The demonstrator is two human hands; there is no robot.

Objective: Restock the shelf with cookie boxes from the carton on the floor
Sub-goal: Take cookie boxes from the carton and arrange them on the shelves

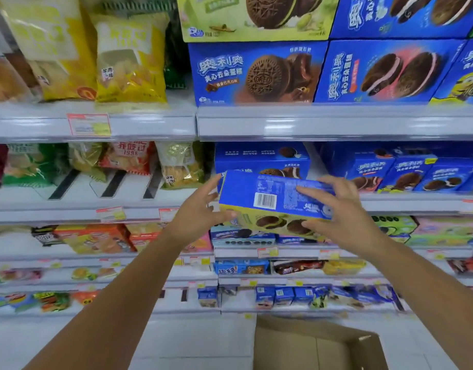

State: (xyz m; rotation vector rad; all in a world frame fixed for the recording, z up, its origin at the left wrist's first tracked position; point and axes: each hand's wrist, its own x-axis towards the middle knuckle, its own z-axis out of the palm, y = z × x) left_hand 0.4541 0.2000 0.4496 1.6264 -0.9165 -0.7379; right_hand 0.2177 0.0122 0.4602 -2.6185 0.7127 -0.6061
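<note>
Holding a cookie box [256,193] level with the middle shelf's front edge [403,203], the person is mid-placement. The right hand [345,217] has its fingers clamped on the right end, thumb underneath. The left hand [200,212] spreads its fingers apart against the left end, seemingly steadying rather than gripping, though blur hides the contact. Next, the box needs sliding in ahead of the blue box [262,158] standing there. Snack bags [176,166] crowd the shelf's left side. The carton [310,345] sits on the floor below.
</note>
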